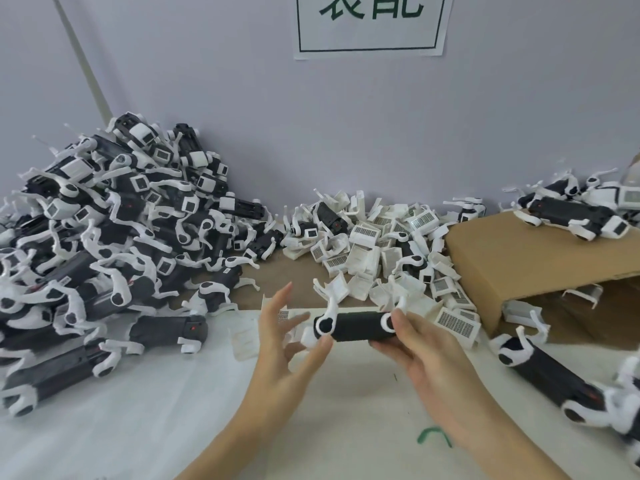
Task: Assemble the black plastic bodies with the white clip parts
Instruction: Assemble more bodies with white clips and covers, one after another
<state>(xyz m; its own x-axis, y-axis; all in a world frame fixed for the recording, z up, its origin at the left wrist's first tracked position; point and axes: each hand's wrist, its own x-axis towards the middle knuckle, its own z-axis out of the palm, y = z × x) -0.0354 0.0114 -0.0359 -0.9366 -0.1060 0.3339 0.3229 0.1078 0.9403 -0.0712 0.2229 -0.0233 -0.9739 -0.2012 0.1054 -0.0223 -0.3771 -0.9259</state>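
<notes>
Together, two hands hold one black body.

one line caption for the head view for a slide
Right hand holds a black plastic body with white clips, open left hand at its end, before piles of assembled bodies and loose white clip parts.

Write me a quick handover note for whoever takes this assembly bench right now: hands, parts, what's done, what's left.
Right hand grips the right end of a black body, held level above the white table.
Left hand is open, fingers spread, fingertips at the body's left end by its white clip.
Loose white clip parts are heaped at the back centre.
A large pile of black and white units lies on the left; more lie on the cardboard box and at right.
I cannot tell which of these are finished.
Left: finish the held one, then work through the loose clips.
</notes>
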